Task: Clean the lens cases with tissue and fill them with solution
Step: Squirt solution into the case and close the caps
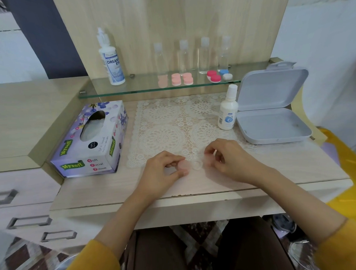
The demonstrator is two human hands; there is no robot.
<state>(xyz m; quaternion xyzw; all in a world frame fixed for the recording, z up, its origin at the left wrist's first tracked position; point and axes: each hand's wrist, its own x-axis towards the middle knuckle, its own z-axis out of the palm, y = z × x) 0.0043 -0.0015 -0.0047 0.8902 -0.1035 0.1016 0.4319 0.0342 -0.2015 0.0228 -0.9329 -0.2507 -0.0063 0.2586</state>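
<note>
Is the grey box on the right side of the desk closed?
No, the grey box has its lid swung up and its inside showing.

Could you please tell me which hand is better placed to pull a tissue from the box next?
Probably the left hand: the tissue box sits just to its left, while the right hand would have to cross over the lens case both hands pinch.

Left of the cream lace mat with its round openwork rosettes, the cardboard tissue box is lilac with purple blossoms and green logos. Right of the mat, the plastic hinged box is pale blue-grey; at the mat's near edge the small translucent lens case is pale pink.
</note>
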